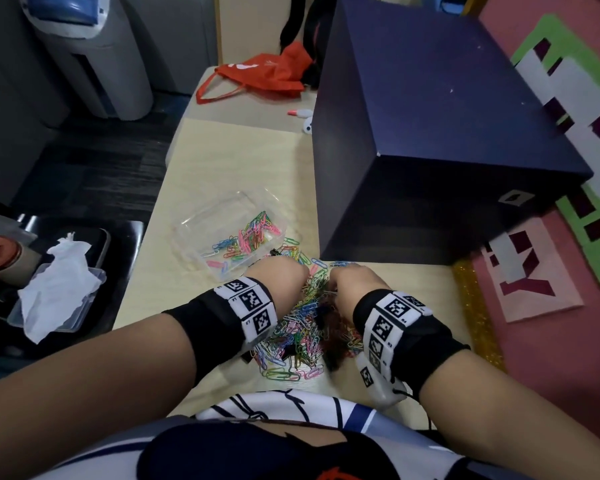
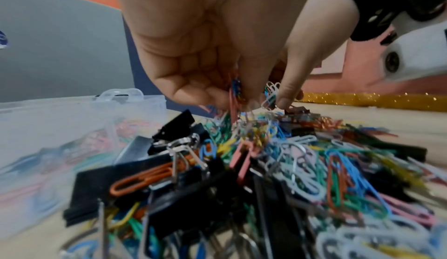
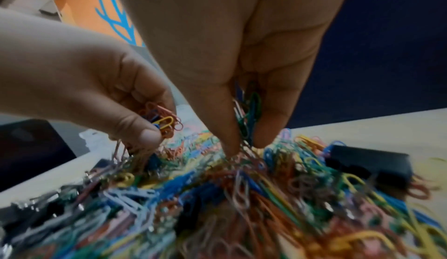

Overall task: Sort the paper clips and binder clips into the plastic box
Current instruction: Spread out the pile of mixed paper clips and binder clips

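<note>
A heap of coloured paper clips [image 1: 300, 332] mixed with black binder clips [image 2: 174, 127] lies on the pale table [image 1: 222, 161] near its front edge. The clear plastic box [image 1: 215, 206] stands just beyond the heap to the left, with several paper clips in it. My left hand [image 1: 286, 275] reaches down into the heap's far side and pinches a small bunch of paper clips [image 2: 234, 93]. Right beside it, my right hand [image 1: 349, 282] pinches another bunch of paper clips [image 3: 249, 110], mostly green. The two hands' fingertips stand almost together.
A large dark blue box [image 1: 430, 133] stands on the table right behind the heap. A red bag [image 1: 267, 74] lies at the table's far end. A tissue in a shallow plastic tray [image 1: 56, 282] sits on a black surface to the left.
</note>
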Motion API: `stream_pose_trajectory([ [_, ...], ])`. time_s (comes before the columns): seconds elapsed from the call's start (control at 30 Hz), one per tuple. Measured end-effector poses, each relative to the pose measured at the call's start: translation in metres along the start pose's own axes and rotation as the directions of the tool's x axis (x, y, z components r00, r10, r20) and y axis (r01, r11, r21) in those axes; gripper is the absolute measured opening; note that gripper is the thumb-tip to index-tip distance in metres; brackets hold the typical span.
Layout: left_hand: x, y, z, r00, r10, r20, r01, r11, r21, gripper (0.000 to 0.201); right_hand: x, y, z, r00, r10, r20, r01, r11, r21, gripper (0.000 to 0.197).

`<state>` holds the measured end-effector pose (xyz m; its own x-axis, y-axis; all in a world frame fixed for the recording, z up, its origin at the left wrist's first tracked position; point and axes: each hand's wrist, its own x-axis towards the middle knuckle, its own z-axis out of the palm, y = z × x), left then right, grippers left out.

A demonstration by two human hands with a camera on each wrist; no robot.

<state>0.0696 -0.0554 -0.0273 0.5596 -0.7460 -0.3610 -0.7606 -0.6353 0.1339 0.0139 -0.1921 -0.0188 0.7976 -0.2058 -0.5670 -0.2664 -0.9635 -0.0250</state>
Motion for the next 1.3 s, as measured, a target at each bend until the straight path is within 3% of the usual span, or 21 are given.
stream_pose_trajectory([
  [0.2,-0.011,-0.016,-0.012,0.983,-0.092,-0.156,0.057,0.975,-0.215,0.037,-0.002,-0.016,-0.021,1.0,0.007,0.025,-0.007,1.0,-0.018,0.029],
  [0.4,-0.028,-0.051,-0.033,0.914,-0.251,-0.317,0.095,0.895,-0.435,0.035,-0.006,-0.037,-0.042,0.992,-0.064,-0.108,0.086,0.973,0.216,0.021],
  [0.53,-0.035,-0.08,-0.033,0.868,-0.387,-0.311,0.197,0.843,-0.501,0.034,0.008,-0.056,-0.048,0.979,-0.056,-0.197,0.128,0.919,0.373,0.015],
  [0.67,-0.036,-0.097,-0.024,0.852,-0.455,-0.258,0.278,0.812,-0.514,0.03,0.025,-0.074,-0.052,0.955,-0.049,-0.292,0.209,0.808,0.55,0.036],
  [0.73,-0.035,-0.103,-0.019,0.865,-0.451,-0.219,0.299,0.816,-0.495,0.029,0.035,-0.077,-0.053,0.963,-0.037,-0.268,0.176,0.837,0.517,0.041],
  [0.83,-0.035,-0.105,-0.015,0.89,-0.433,-0.144,0.336,0.835,-0.436,0.033,0.045,-0.072,-0.047,0.985,0.038,-0.17,0.015,0.954,0.298,0.037],
  [0.9,-0.034,-0.102,-0.014,0.908,-0.403,-0.117,0.326,0.852,-0.409,0.033,0.045,-0.066,-0.037,0.996,0.054,-0.075,-0.039,0.981,0.192,0.042],
  [1.07,-0.032,-0.086,-0.011,0.938,-0.328,-0.116,0.259,0.882,-0.394,0.026,0.04,-0.047,-0.008,0.984,-0.171,-0.046,0.176,0.976,0.131,0.083],
  [1.17,-0.031,-0.074,-0.009,0.959,-0.261,-0.112,0.205,0.909,-0.363,0.025,0.031,-0.035,0.004,0.97,-0.24,-0.043,0.242,0.968,0.068,0.081],
  [1.3,-0.03,-0.058,-0.006,0.98,-0.185,-0.072,0.153,0.937,-0.315,0.025,0.014,-0.023,0.017,0.969,-0.237,-0.066,0.241,0.969,0.058,0.076],
])
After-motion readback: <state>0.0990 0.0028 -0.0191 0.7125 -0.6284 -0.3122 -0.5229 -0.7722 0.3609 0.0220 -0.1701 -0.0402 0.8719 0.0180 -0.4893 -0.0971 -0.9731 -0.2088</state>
